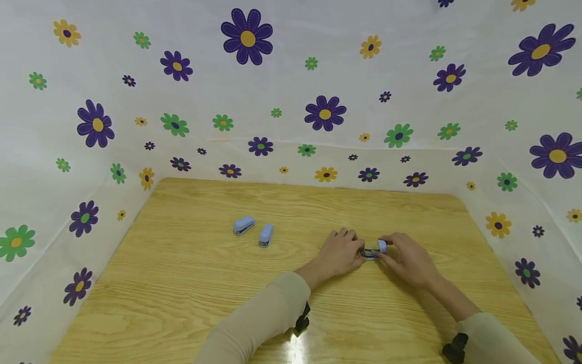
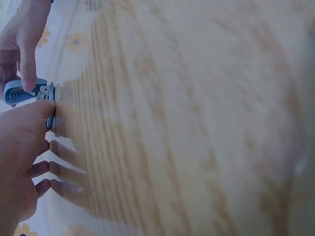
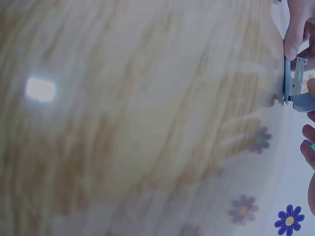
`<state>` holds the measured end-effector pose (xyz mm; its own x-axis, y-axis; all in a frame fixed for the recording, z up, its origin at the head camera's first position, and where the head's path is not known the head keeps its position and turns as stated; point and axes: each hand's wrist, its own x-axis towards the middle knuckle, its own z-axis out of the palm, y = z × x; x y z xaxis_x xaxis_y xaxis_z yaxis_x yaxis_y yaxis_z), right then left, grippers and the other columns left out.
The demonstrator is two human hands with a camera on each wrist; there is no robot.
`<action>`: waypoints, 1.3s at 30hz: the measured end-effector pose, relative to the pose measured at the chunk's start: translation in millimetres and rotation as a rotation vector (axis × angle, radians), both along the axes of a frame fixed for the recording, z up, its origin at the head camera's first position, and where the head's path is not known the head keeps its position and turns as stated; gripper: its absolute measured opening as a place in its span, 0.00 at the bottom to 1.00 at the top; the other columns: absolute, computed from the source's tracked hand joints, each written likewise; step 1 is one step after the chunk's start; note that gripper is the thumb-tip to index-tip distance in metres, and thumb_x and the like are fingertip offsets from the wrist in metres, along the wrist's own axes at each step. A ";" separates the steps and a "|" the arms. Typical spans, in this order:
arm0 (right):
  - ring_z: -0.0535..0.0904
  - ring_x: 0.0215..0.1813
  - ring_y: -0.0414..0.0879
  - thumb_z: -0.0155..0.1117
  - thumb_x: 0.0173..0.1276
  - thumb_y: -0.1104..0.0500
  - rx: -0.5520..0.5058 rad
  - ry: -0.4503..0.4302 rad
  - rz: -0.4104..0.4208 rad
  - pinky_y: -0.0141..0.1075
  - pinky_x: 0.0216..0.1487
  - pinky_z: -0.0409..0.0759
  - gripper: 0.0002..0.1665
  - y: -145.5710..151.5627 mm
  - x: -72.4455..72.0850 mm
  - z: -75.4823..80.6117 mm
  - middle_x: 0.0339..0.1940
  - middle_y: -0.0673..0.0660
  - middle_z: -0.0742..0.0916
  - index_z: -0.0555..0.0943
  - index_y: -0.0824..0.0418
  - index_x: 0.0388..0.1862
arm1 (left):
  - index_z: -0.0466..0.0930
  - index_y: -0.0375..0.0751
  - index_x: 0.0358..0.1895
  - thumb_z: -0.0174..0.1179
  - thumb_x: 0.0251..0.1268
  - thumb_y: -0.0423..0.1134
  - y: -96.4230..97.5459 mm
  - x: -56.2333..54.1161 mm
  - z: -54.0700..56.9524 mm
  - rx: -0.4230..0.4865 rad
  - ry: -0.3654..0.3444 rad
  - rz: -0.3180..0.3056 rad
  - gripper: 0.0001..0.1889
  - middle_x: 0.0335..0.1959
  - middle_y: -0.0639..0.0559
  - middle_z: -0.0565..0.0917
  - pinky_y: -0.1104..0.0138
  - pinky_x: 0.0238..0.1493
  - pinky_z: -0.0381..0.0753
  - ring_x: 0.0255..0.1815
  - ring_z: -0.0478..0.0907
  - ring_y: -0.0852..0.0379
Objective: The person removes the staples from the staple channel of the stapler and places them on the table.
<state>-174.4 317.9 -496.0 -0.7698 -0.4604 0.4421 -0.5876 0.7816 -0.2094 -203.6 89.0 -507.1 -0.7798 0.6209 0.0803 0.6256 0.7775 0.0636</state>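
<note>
Stapler (image 1: 374,253), hinged apart, toward worktop's (image 1: 182,283) right edge | left hand (image 1: 340,253): fingers pinching base (image 1: 372,258) | right hand (image 1: 411,260): pinching raised top (image 1: 382,246) | two staplers (image 1: 243,225) (image 1: 265,235) toward far-left corner

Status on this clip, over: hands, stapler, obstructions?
Left hand gripping stapler base; right hand holding its raised top. Stapler open, on table. Two other staplers off left, out of the way.

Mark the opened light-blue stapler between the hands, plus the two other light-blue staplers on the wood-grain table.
Opened light-blue stapler (image 1: 372,254), head view: exposed metal rail.
Leftmost light-blue stapler (image 1: 243,224), head view: top cover.
Second loose light-blue stapler (image 1: 265,234), head view: top cover.
</note>
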 end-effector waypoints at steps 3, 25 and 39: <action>0.87 0.47 0.52 0.84 0.55 0.63 -0.007 0.029 0.002 0.51 0.45 0.87 0.28 1.2 0.2 2.4 0.44 0.57 0.90 0.82 0.64 0.55 | 0.83 0.65 0.58 0.55 0.78 0.65 0.0 -0.2 -0.1 -0.004 0.009 0.000 0.17 0.59 0.61 0.82 0.64 0.59 0.77 0.60 0.77 0.59; 0.87 0.47 0.54 0.84 0.55 0.61 0.030 0.041 -0.051 0.52 0.45 0.87 0.28 22.0 -4.2 7.8 0.45 0.57 0.89 0.83 0.64 0.54 | 0.83 0.65 0.55 0.54 0.77 0.66 9.4 8.3 -2.0 -0.022 0.063 0.061 0.17 0.55 0.61 0.82 0.62 0.60 0.80 0.57 0.79 0.60; 0.86 0.44 0.54 0.82 0.59 0.59 0.081 0.001 -0.091 0.50 0.42 0.86 0.25 29.4 -16.3 9.6 0.45 0.59 0.88 0.85 0.65 0.54 | 0.84 0.62 0.53 0.53 0.77 0.68 16.6 9.4 -4.1 -0.043 0.087 0.091 0.20 0.50 0.60 0.82 0.66 0.52 0.77 0.50 0.78 0.61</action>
